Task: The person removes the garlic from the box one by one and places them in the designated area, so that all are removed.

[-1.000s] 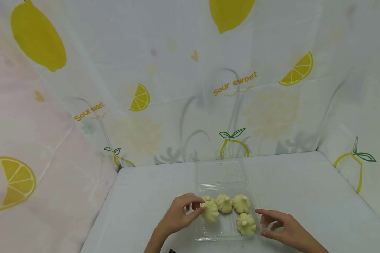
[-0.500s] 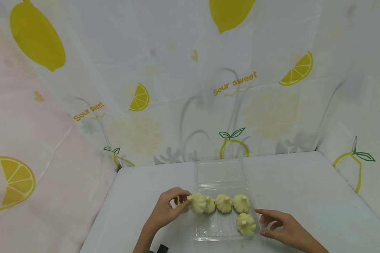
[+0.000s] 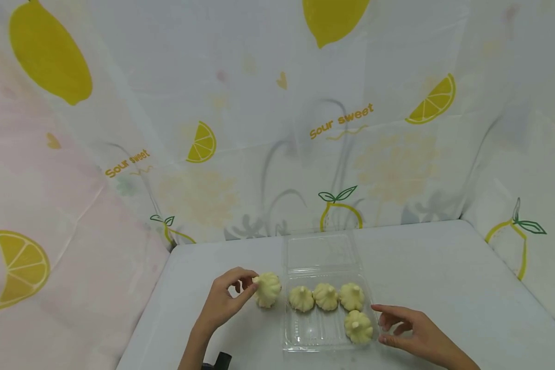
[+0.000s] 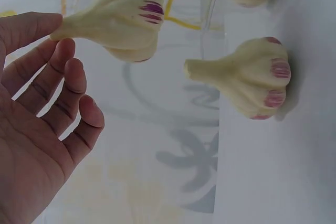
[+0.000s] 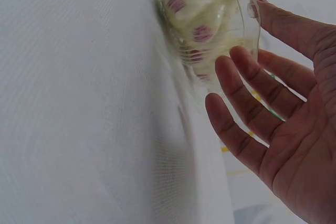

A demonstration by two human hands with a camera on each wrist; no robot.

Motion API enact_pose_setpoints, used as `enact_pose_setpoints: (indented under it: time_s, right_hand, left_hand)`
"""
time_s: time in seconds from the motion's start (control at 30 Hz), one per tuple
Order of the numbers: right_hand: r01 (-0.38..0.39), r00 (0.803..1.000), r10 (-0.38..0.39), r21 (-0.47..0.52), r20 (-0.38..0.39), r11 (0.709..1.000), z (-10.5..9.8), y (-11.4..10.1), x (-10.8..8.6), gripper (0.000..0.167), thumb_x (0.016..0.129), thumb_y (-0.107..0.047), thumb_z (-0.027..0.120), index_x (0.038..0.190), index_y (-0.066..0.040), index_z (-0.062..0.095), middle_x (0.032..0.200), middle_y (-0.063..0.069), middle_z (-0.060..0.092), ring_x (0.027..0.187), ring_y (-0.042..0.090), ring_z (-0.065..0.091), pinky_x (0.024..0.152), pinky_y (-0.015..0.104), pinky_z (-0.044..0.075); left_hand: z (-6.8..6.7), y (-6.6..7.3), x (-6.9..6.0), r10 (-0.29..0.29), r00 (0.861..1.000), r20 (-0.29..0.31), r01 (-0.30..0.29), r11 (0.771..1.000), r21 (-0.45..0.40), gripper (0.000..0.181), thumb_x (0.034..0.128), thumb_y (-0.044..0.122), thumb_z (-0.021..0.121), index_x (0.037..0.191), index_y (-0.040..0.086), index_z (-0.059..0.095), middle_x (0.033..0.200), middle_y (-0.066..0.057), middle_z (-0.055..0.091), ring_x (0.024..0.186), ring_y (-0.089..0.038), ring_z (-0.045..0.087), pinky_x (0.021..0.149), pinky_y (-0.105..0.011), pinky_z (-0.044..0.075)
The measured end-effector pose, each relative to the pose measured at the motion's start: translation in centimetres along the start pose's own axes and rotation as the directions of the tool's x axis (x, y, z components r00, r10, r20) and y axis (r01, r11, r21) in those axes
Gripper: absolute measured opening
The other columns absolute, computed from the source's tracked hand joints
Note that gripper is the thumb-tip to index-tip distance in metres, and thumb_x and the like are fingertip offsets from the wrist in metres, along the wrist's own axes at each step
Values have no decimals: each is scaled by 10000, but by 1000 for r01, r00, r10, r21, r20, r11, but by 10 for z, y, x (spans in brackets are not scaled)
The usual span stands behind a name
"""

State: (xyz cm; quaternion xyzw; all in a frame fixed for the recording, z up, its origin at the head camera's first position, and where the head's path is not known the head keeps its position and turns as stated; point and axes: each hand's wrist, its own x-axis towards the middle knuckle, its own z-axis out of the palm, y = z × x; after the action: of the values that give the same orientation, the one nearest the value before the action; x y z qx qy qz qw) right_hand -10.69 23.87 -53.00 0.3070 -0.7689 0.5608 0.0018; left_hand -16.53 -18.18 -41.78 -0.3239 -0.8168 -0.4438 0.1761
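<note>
My left hand [image 3: 224, 298] pinches a garlic bulb [image 4: 123, 17] by the tip of its stem, thumb against index finger. The bulb is pale with purple streaks at its base and hangs left of a clear plastic clamshell box [image 3: 312, 336]. Below it, a second garlic bulb [image 4: 257, 80] stands on the table, mostly covered in the head view. Inside the lidded box, which lies open, sit several more bulbs [image 3: 326, 296]: a row along the back and one at the front right [image 3: 358, 327]. Beside the box's right wall is my right hand [image 3: 409, 330], fingers loosely bent, thumb and fingertips at the rim.
The box's lid [image 3: 321, 253] lies folded back toward the rear. A white table [image 3: 435, 267] carries everything, with lemon-printed cloth [image 3: 259, 128] rising at the back and both sides. A dark object [image 3: 222, 361] shows beside my left wrist.
My left hand has carried the garlic bulb leftward, out from over the box to above the bulb on the table. My right hand has stayed beside the box.
</note>
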Motion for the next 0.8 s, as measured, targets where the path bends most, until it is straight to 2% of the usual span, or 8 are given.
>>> enact_pose_setpoints:
  time_s: [0.37, 0.6, 0.8]
  right_hand:
    - [4, 1000, -5, -4, -5, 1000, 0, 0, 0, 523, 883, -28, 724, 1369, 21, 536, 979, 55, 641, 835, 118, 650, 626, 310, 561]
    - [8, 1000, -8, 2, -7, 1000, 0, -2, 0, 520, 882, -15, 720, 1367, 24, 536, 976, 62, 641, 830, 124, 652, 623, 312, 561]
    - [-15, 1000, 15, 14, -3, 1000, 1, -3, 0, 515, 889, -23, 714, 1368, 29, 534, 986, 69, 639, 840, 129, 653, 629, 318, 563]
  left_hand:
    - [-14, -12, -7, -61, 997, -51, 65, 995, 74, 211, 801, -78, 764, 969, 35, 706, 796, 8, 622, 699, -123, 552, 539, -320, 471]
    - [-16, -51, -21, -112, 992, -62, 118, 985, 123, 242, 828, 31, 790, 1011, 170, 715, 819, 104, 608, 715, -98, 557, 547, -281, 469]
    - [-22, -63, -26, -149, 986, -67, 158, 975, 154, 234, 833, 76, 800, 1008, 204, 713, 804, 140, 584, 707, -78, 558, 561, -244, 468]
